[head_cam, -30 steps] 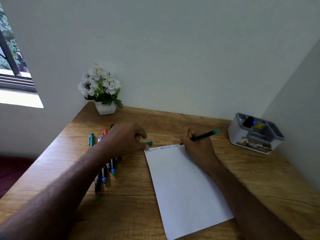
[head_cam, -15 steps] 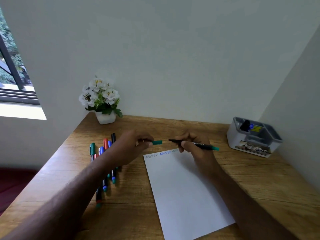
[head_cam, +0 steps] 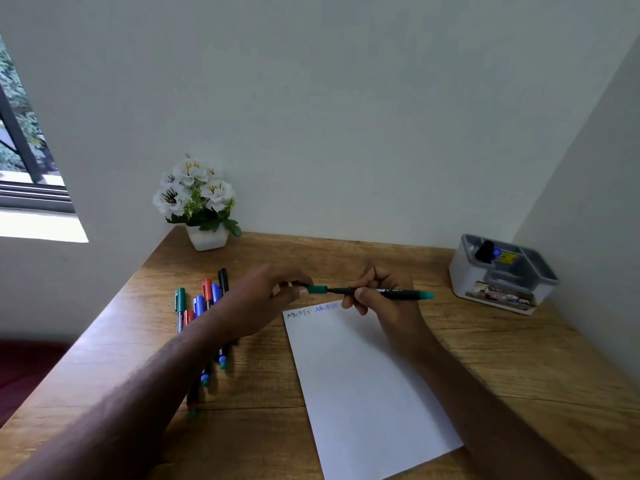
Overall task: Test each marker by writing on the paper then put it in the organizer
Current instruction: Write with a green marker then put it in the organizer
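My right hand (head_cam: pixel 377 289) grips a black marker with a green end (head_cam: pixel 398 293), held level above the top of the white paper (head_cam: pixel 360 382). My left hand (head_cam: pixel 270 292) pinches the green cap (head_cam: pixel 317 289), which now sits over the marker's tip. Short lines of letters run along the paper's top edge. Several more markers (head_cam: pixel 204 306) lie in a bunch on the desk to the left, partly hidden under my left forearm. The white and grey organizer (head_cam: pixel 498 275) stands at the far right with a dark marker in it.
A small white pot of white flowers (head_cam: pixel 201 206) stands at the desk's back left corner. Walls close the desk at the back and on the right. The desk's left edge drops off beside a window.
My right hand lifted the marker off the paper and turned it level. My left hand brought the green cap up to the tip, closing the gap seen half a second ago.
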A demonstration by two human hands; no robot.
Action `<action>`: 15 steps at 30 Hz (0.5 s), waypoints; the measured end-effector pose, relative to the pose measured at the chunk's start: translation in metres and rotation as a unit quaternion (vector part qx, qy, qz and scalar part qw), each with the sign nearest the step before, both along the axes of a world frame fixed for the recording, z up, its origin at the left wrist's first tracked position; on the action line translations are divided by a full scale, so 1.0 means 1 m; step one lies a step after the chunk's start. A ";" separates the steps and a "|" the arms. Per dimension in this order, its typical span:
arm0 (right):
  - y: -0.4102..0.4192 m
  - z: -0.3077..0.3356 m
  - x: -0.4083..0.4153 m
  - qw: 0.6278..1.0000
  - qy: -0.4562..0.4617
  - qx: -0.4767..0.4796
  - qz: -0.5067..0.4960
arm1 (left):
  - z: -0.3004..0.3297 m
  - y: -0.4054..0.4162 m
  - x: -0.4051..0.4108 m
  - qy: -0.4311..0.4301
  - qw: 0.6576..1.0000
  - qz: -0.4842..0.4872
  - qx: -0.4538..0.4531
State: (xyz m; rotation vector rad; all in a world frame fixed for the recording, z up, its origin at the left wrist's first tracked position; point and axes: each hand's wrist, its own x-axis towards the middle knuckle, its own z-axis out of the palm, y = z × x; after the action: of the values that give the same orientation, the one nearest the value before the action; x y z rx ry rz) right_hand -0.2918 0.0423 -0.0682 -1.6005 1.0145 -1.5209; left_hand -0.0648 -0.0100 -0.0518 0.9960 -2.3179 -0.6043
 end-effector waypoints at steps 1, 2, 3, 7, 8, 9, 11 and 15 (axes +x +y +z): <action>0.000 0.000 0.000 1.000 -0.001 0.002 0.003 | 0.000 0.000 0.000 -0.001 1.000 -0.004 0.001; 0.000 0.001 0.000 1.000 -0.004 0.005 0.008 | -0.001 -0.001 0.001 -0.003 1.000 -0.007 0.000; 0.001 0.002 0.000 1.000 -0.009 0.008 0.014 | -0.001 -0.001 0.001 -0.004 1.000 -0.010 -0.002; 0.003 0.003 -0.001 0.999 -0.010 0.022 0.035 | 0.000 -0.001 0.002 -0.005 1.000 -0.017 -0.012; 0.003 0.002 -0.001 0.999 -0.004 0.028 0.037 | 0.001 0.000 0.002 -0.006 1.000 -0.023 -0.013; 0.003 0.002 0.000 0.999 0.003 0.033 0.036 | 0.002 0.002 0.000 -0.008 0.999 -0.029 -0.013; 0.003 0.001 0.001 0.999 0.025 0.035 0.025 | 0.003 0.004 -0.003 -0.012 0.999 -0.039 -0.008; 0.004 0.004 0.003 0.999 0.043 0.024 0.023 | 0.003 0.006 -0.004 0.002 0.999 -0.047 -0.005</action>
State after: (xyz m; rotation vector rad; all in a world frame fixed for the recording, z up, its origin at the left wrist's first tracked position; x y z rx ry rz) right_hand -0.2890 0.0465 -0.0646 -1.6573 1.0454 -1.3977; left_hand -0.0690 -0.0035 -0.0490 0.8827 -2.3722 -0.6311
